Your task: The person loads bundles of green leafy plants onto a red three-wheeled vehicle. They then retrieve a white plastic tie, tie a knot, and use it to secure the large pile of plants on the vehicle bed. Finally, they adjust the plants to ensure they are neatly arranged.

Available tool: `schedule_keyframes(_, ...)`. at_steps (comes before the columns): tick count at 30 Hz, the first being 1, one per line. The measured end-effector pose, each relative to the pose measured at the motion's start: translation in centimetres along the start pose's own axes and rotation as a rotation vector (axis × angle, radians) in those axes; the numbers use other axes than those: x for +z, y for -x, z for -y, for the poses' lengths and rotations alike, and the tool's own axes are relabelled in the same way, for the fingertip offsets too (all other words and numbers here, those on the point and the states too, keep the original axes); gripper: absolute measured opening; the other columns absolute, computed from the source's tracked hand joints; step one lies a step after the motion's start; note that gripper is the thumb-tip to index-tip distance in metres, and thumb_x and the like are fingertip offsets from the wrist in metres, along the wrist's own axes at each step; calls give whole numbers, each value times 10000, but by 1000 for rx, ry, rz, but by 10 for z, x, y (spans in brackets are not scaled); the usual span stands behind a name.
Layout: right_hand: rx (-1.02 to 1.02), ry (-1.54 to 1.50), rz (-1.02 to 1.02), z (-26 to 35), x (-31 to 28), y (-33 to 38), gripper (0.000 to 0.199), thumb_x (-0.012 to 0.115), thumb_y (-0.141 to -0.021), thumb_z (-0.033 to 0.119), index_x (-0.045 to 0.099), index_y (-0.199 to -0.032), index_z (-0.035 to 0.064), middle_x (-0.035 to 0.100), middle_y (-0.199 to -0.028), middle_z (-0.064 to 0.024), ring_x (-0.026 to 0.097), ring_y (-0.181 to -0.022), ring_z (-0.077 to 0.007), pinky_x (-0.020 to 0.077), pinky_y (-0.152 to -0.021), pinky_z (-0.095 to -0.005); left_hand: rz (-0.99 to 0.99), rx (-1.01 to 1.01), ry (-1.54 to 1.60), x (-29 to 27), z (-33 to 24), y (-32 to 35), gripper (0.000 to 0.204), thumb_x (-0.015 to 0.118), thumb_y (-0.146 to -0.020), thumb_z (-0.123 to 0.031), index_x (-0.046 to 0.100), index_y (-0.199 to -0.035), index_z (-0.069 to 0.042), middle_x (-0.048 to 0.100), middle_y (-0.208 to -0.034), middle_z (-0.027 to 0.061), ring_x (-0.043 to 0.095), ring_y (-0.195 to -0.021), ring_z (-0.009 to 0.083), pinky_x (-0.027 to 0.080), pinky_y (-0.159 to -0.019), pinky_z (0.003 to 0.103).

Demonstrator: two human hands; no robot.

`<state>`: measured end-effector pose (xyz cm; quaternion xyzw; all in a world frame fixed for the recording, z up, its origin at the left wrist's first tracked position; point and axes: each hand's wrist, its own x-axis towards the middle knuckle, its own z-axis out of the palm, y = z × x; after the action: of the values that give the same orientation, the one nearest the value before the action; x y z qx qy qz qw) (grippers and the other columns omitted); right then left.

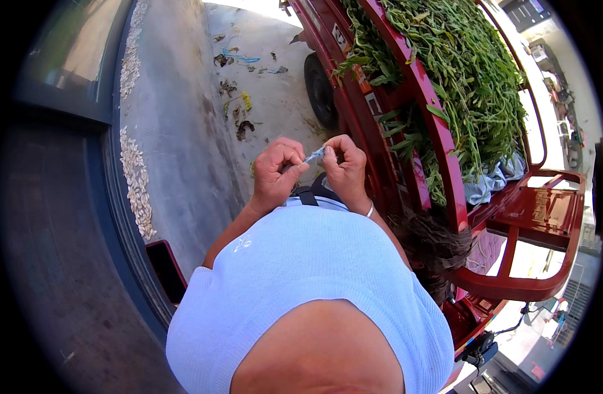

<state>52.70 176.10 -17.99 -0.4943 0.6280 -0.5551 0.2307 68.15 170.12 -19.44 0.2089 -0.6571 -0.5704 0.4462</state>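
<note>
My left hand (276, 172) and my right hand (347, 169) are raised close together in front of my waist. Between them runs a short, twisted piece of light-blue string (315, 155), knotted or bunched near the right fingertips. Each hand pinches one end between thumb and curled fingers. A white bracelet (370, 209) circles my right wrist. Whether more of the string lies inside the fists is hidden.
A red cargo tricycle (446, 151) stands at my right, heaped with leafy green stalks (469, 85). On the left ledge lie pale seeds or pods (136, 184) and a dark phone (165, 266). Dry leaves and blue string scraps (242, 58) litter the concrete floor.
</note>
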Motion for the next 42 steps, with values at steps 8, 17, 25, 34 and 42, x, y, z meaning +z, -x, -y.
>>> schedule_keyframes(8,-284,3,338,-43,26,-98,68,627,-764,41,601,-824,24,585,-699,-115,584,-597,-263,453,-534,-333,102,-225,-263,-36,28,-78,198,601,-854,-153,575,-962,10,544,-768,37,448,-619,72,390,-565,229)
schedule_keyframes(17,-290,21,553,-83,42,-250,149,665,-777,190,612,-776,51,580,-702,-119,584,-650,-300,454,-552,-370,334,-369,-507,-97,68,-219,148,601,-830,-137,590,-831,10,550,-664,86,515,-604,174,414,-558,313)
schedule_keyframes(25,655,-1275,708,-115,59,-338,327,402,-963,262,448,-713,58,500,-684,-37,364,-481,-58,305,-417,-209,149,-737,-168,-121,105,-279,255,582,-874,-211,526,-692,-41,470,-611,-41,420,-600,58,339,-499,268)
schedule_keyframes(34,1030,-1175,239,-158,137,-449,364,370,-972,365,328,-695,132,279,-504,27,290,-397,-93,214,-358,-234,7,-610,-163,-213,203,-348,217,544,-905,-182,533,-728,-55,497,-639,-38,425,-582,30,345,-501,230)
schedule_keyframes(42,867,-1043,306,-156,251,-597,425,377,-971,400,338,-648,126,269,-478,18,297,-398,-91,223,-362,-243,-415,-578,162,-355,218,-470,176,512,-933,-172,570,-817,-53,563,-692,7,399,-503,29,332,-443,208)
